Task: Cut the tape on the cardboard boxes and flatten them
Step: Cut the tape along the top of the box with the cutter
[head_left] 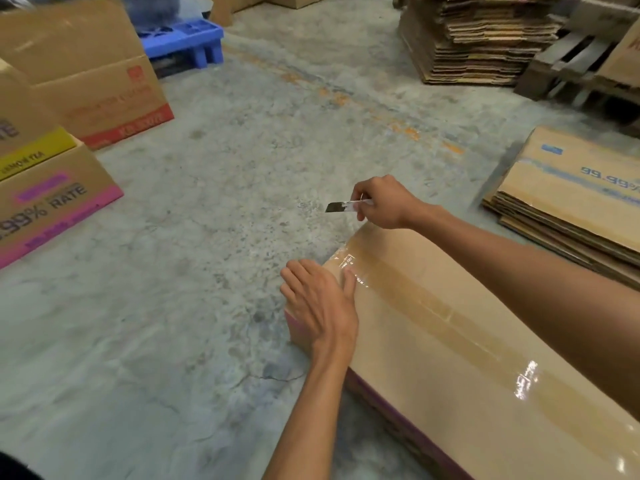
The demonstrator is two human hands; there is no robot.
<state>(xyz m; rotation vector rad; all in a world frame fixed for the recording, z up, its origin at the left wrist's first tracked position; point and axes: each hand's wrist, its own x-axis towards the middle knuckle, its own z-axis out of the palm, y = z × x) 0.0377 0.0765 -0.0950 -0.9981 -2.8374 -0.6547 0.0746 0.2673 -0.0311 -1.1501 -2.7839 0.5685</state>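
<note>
I've got the box (450, 341) on the floor (207, 254), filling the lower right of my view. Its top face is up, with a pink band along the near side. A wide strip of clear tape (433, 306) runs down the middle of that top, from the far edge towards me, shining in the light.

My left hand (322, 303) lies flat over the far left corner of the box. The fingers are straight and close together, and the thumb rests on the end of the tape.

My right hand (384, 202) is just past the far edge of the box. It pinches a small blade (337, 207) between thumb and fingers. The blade points left, in the air over the floor, clear of the tape.

To the right lies a flat stack (571, 216) of cardboard with blue print. Behind it I see a wooden pallet (571, 67) and a tall stack (478, 39) of flattened boxes.

On the left there's a pink box (59, 206), with a yellow box (34, 152) against it. A red box (104, 95) stands behind those, flaps open. Beyond that is a blue pallet (187, 39).
</note>
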